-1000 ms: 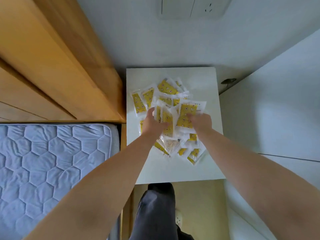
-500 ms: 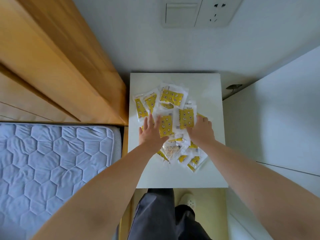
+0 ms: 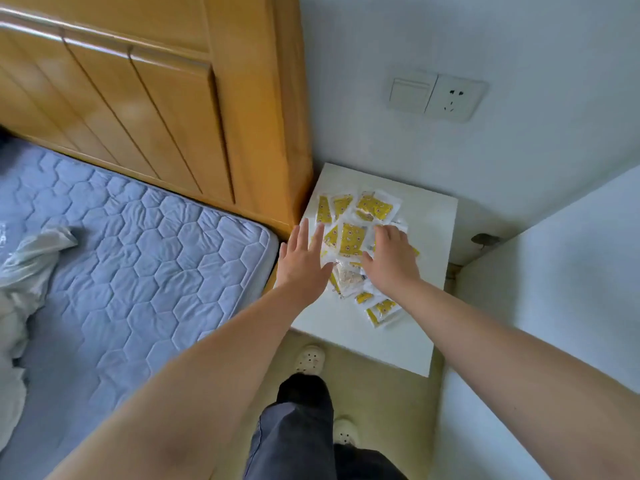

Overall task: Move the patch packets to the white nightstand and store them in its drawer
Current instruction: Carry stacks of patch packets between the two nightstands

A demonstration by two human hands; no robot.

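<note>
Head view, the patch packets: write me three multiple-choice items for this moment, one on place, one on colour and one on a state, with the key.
1. Where do the patch packets lie?
A. In a cardboard box
B. On top of the white nightstand
C. On a chair

2. What colour is the print on the packets?
A. Yellow
B. Blue
C. Red

3. How is the left hand held?
A. Clenched in a fist
B. Lifting one packet high in the air
C. Fingers straight and spread, over the pile's left edge

Key:
1 B: the pile is scattered across the nightstand's flat white top.
2 A: every clear wrapper shows a yellow panel.
3 C: the fingers are straight and fanned out, curled round nothing.
</note>
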